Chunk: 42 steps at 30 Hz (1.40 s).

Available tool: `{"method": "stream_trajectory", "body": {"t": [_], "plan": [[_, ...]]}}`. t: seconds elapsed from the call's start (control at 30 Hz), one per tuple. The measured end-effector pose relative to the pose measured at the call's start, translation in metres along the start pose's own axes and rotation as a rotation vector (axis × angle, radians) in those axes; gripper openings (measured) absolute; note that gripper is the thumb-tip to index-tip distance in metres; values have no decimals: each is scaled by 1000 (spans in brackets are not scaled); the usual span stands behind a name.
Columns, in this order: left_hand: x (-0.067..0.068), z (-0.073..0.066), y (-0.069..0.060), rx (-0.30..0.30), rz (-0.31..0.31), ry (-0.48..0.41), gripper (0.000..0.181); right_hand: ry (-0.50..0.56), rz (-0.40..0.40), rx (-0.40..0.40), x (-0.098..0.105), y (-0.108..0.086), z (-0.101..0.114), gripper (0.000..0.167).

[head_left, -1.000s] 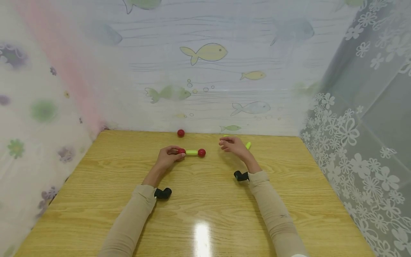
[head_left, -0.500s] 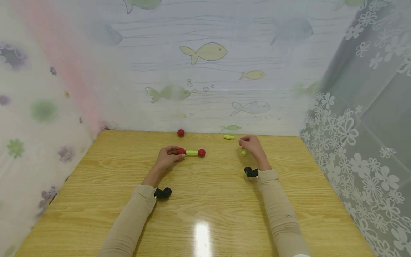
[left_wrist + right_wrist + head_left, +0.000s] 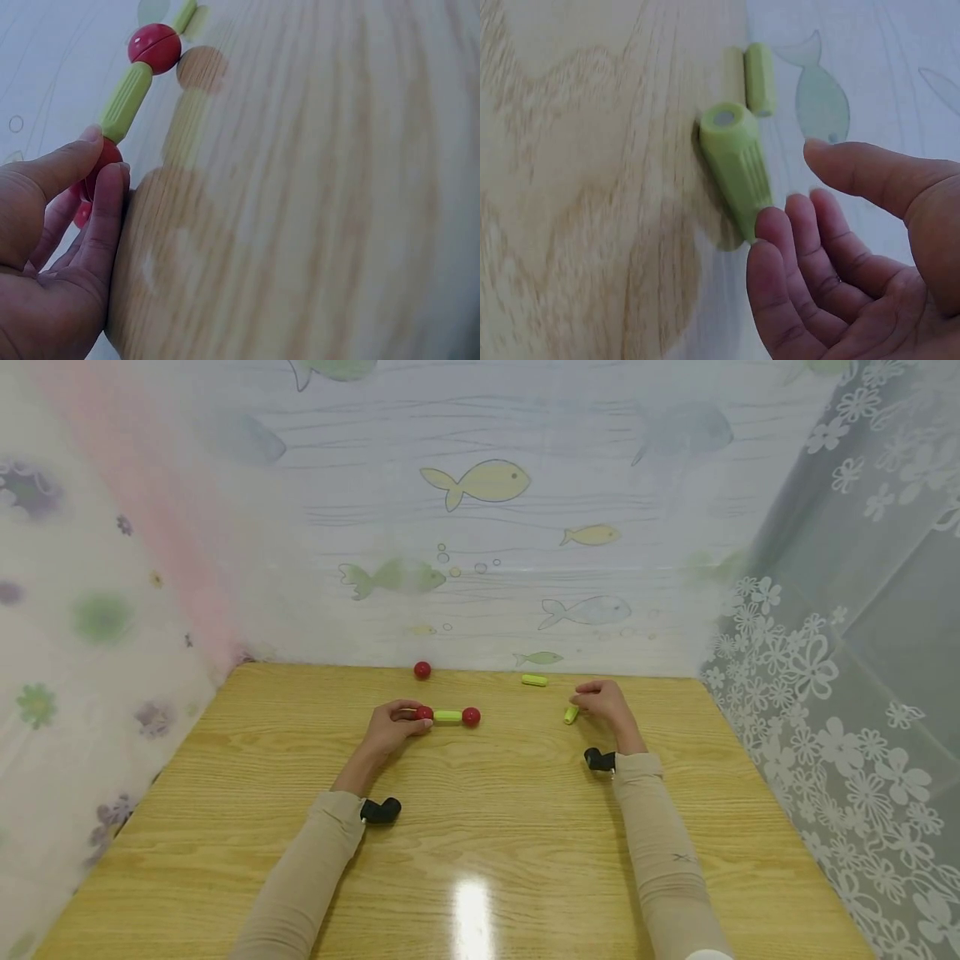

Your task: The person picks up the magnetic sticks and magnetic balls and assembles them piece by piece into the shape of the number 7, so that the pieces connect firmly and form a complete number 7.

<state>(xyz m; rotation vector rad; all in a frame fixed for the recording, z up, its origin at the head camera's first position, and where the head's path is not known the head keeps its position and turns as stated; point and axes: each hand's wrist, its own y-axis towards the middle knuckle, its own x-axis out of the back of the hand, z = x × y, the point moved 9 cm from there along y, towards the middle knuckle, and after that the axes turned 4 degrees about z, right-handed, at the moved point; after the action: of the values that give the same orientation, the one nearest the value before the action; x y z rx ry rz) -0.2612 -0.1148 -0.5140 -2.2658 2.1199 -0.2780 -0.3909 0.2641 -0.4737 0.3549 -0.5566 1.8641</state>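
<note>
Right grip [image 3: 606,703] is released as I see it: fingers loosely bent, thumb well apart from them, nothing pinched. Nearest green rod [image 3: 572,715] lies at its fingertips, on the person's side and a bit left of the hand; contact or tiny gap, can't tell. Rod's long axis runs away from the person, leaning right, so the far end goes in under the fingers and the near end sticks out bare. Right is clearly the nearer hand; left is well apart. Rod looks like matte plastic, faceted, fine ribs down the side, round grey disc set in the end face [image 3: 724,118]. Farther out, near the counter's back edge, second green rod [image 3: 534,680], same make, lying crosswise, left of the right hand. Left grip [image 3: 388,728] pinches a red ball [image 3: 103,161] between thumb and fingers; that ball sits at one end of a joined piece: ball, ribbed green rod [image 3: 448,716], far red ball [image 3: 471,717], axis left to right, far end pointing toward the right hand. Far ball is glossy, seam line round it. Loose red ball [image 3: 422,670] sits behind, by the back edge. Counter [image 3: 480,827]: shiny, yellowish wood grain. Fish-print sheet [image 3: 480,577] behind.
</note>
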Motion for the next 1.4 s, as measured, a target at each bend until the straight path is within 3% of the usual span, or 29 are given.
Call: {"method": "stream_trajectory", "body": {"t": [0.3,0.73,1.1,1.4], "plan": [[0,-1,0,1,-11,24,45,32,-7,-43,7,5,-15,50],[-1,4,0,18,-16,-19,44,92,36,-183,7,8,-38,63],[0,6,4,22,-21,14,43,105,101,-164,6,9,-40,63],[0,2,0,15,-24,-9,44,106,134,-116,5,11,-38,61]]}}
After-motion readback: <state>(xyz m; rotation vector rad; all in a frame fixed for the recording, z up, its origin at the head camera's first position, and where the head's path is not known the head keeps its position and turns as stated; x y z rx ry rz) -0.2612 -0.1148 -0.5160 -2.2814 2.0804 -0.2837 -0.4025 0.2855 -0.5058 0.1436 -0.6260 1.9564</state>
